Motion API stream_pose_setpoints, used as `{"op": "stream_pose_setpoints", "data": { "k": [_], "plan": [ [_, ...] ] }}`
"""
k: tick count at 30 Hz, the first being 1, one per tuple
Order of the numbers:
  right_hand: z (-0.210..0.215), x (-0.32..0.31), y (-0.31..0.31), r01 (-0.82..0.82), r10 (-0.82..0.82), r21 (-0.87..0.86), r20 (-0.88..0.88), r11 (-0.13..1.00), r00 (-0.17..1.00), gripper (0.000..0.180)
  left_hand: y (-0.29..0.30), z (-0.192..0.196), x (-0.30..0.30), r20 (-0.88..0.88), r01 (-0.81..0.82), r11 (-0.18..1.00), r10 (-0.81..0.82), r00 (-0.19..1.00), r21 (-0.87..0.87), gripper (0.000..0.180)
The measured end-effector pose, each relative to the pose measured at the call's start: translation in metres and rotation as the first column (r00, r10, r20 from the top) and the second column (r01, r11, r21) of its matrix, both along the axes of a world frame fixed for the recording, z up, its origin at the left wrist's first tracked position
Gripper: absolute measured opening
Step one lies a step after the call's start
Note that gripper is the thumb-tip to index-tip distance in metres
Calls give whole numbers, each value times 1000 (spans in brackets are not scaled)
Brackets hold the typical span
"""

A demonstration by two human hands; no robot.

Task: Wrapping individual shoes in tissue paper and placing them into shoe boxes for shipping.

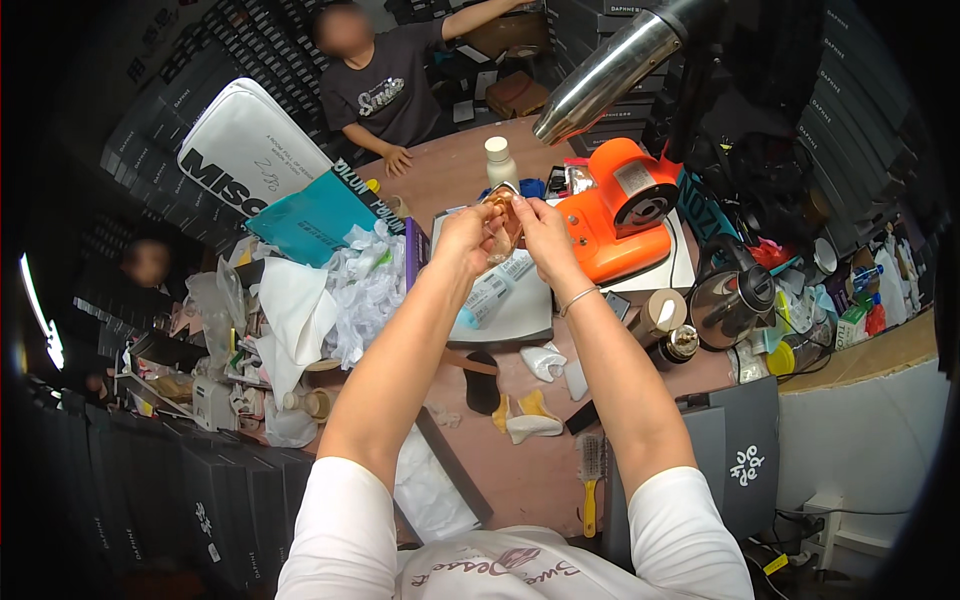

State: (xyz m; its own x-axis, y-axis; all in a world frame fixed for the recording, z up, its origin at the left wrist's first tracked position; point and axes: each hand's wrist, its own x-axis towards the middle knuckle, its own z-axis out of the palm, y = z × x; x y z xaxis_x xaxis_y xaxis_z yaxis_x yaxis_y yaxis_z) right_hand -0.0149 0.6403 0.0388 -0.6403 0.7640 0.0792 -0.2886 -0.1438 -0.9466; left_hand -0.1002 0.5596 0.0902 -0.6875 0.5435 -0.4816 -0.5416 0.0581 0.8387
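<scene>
Both of my hands are raised over the far middle of the table, close together around a small glossy golden-brown item (507,205). Its kind I cannot make out, since fingers cover much of it. My left hand (470,240) pinches it from the left with curled fingers. On the other side my right hand (543,235) grips its edge, thumb near the top; a bangle circles that wrist. Beneath them lies a light-blue and white printed package (492,292) on a pale flat board (525,325). A white capped bottle (499,162) stands just beyond the hands.
An orange machine (610,220) sits to the right under a metal tube (610,75), with a kettle (730,300) nearby. Crumpled white paper (370,290) heaps at left. A yellow-handled brush (590,490) and yellow-white pads (532,417) lie nearer. Another person (385,95) stands across the table.
</scene>
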Motion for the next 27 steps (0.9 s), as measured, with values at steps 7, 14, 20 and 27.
{"op": "stream_pose_setpoints", "data": {
  "k": [7,14,20,27],
  "plan": [
    [-12,0,6,-105,78,104,239,989,968,34,-1,-10,-7,151,33,998,-24,988,-56,8],
    [-8,3,7,-6,4,13,155,1000,988,40,17,-8,-2,227,-74,995,88,970,-70,6],
    [-1,7,7,23,-35,72,173,997,984,38,19,-20,-1,170,-71,997,74,983,-19,4],
    [-3,6,7,15,-13,-11,158,1000,987,37,18,-9,7,182,-102,995,102,978,-8,4]
  ]
}}
